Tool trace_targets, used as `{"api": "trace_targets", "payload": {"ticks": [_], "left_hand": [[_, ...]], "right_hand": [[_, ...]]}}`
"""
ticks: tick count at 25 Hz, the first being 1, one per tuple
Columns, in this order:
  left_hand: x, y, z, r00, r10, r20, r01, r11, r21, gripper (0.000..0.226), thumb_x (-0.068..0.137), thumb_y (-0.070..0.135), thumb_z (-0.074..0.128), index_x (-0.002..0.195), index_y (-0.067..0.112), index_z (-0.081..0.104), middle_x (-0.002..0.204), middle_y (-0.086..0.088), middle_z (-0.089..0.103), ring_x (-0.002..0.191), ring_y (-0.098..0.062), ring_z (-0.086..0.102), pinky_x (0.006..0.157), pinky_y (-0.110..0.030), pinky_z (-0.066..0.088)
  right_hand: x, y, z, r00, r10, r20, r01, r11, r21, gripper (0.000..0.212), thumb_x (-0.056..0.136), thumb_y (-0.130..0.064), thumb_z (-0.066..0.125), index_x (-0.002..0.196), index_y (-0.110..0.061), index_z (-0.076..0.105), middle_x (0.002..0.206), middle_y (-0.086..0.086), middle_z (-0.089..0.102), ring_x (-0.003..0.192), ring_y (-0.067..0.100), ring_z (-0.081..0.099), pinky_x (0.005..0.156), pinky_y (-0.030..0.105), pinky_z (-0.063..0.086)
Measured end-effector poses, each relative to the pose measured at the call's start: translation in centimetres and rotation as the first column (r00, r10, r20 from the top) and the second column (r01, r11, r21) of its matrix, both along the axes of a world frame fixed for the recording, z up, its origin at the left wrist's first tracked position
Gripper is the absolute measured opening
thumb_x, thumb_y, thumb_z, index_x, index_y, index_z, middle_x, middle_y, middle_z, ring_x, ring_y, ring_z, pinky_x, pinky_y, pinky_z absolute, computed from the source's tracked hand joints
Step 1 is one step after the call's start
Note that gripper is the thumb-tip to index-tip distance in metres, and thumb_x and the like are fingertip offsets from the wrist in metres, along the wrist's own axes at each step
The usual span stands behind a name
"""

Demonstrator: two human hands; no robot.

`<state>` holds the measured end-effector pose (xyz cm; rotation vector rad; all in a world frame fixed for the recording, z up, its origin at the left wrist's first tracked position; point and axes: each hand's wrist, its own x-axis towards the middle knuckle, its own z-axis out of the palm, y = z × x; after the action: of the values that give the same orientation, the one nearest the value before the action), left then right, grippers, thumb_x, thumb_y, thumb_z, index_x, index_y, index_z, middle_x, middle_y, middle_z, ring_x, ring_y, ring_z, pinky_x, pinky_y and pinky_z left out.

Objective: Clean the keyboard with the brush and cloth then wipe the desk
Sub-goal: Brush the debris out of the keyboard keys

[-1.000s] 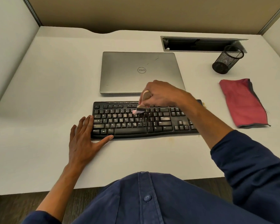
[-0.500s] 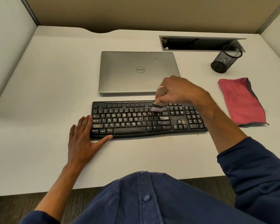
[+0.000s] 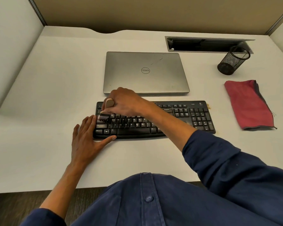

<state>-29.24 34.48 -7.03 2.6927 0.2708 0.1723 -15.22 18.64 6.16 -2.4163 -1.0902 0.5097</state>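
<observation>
I'm on the brushing step: my right hand (image 3: 126,101) grips the brush (image 3: 106,109) on the keyboard (image 3: 153,119)'s left keys, my flat left hand (image 3: 87,136) steadying it. Next, probably the cloth (image 3: 248,103), lying right on the counter (image 3: 55,79).

The white bench (image 3: 55,79) carries a black keyboard (image 3: 178,118) near its front edge, a closed silver laptop (image 3: 145,72) just behind it, a mesh pen cup (image 3: 232,61) and a folded red cloth (image 3: 248,103) at right.
</observation>
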Motion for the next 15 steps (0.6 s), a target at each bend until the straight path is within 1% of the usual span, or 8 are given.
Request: {"api": "trace_targets", "payload": {"ticks": [2, 3, 5, 7, 11, 15], "left_hand": [[0.0, 0.0, 0.1, 1.000, 0.006, 0.006, -0.006, 1.000, 0.001, 0.112, 0.072, 0.090, 0.041, 0.155, 0.015, 0.033, 0.160, -0.003, 0.034, 0.151, -0.018, 0.021, 0.123, -0.045, 0.014], [0.0, 0.0, 0.1, 1.000, 0.003, 0.005, -0.003, 1.000, -0.002, 0.112, 0.072, 0.090, 0.041, 0.155, 0.015, 0.033, 0.160, -0.004, 0.034, 0.151, -0.018, 0.021, 0.123, -0.045, 0.014], [0.0, 0.0, 0.0, 1.000, -0.001, 0.005, 0.001, 1.000, -0.003, 0.112, 0.072, 0.090, 0.042, 0.155, 0.015, 0.033, 0.160, -0.004, 0.034, 0.151, -0.018, 0.022, 0.123, -0.047, 0.015], [-0.1, 0.1, -0.1, 1.000, -0.002, 0.004, 0.002, 1.000, 0.001, 0.111, 0.073, 0.090, 0.042, 0.155, 0.016, 0.032, 0.160, -0.003, 0.034, 0.151, -0.018, 0.021, 0.123, -0.048, 0.016], [-0.1, 0.1, -0.1, 1.000, -0.015, 0.009, 0.015, 1.000, 0.007, 0.110, 0.074, 0.088, 0.042, 0.155, 0.015, 0.031, 0.160, -0.004, 0.034, 0.150, -0.019, 0.022, 0.122, -0.049, 0.016], [-0.1, 0.1, 0.0, 1.000, -0.021, 0.008, 0.021, 1.000, 0.001, 0.111, 0.073, 0.088, 0.040, 0.155, 0.015, 0.030, 0.160, -0.005, 0.033, 0.150, -0.020, 0.022, 0.123, -0.048, 0.014]], "right_hand": [[0.2, -0.9, 0.0, 1.000, 0.001, -0.001, -0.001, 0.999, -0.048, 0.019, 0.089, -0.038, 0.069, 0.103, -0.027, 0.077, 0.094, -0.010, 0.075, 0.079, 0.003, 0.063, 0.069, 0.024, 0.050], [0.3, -1.6, 0.1, 1.000, 0.001, -0.003, -0.002, 0.997, -0.080, 0.020, 0.090, -0.038, 0.068, 0.104, -0.027, 0.076, 0.095, -0.010, 0.075, 0.080, 0.004, 0.063, 0.068, 0.023, 0.050], [0.8, -3.4, 0.2, 1.000, -0.022, 0.000, 0.022, 0.989, -0.148, 0.021, 0.091, -0.037, 0.067, 0.106, -0.026, 0.074, 0.092, -0.010, 0.074, 0.077, 0.002, 0.061, 0.061, 0.019, 0.045], [1.2, -5.7, 0.3, 0.997, -0.076, -0.006, 0.073, 0.976, -0.207, 0.021, 0.090, -0.036, 0.067, 0.106, -0.026, 0.073, 0.089, -0.008, 0.074, 0.075, 0.004, 0.061, 0.058, 0.019, 0.042], [1.7, -11.0, 1.1, 0.976, -0.210, -0.057, 0.190, 0.950, -0.248, 0.019, 0.087, -0.034, 0.071, 0.104, -0.026, 0.074, 0.089, -0.008, 0.073, 0.072, 0.002, 0.058, 0.060, 0.022, 0.042], [1.7, -15.0, 2.0, 0.960, -0.279, -0.028, 0.257, 0.918, -0.303, 0.013, 0.086, -0.029, 0.072, 0.099, -0.028, 0.076, 0.087, -0.009, 0.073, 0.073, 0.005, 0.058, 0.063, 0.025, 0.045]]}}
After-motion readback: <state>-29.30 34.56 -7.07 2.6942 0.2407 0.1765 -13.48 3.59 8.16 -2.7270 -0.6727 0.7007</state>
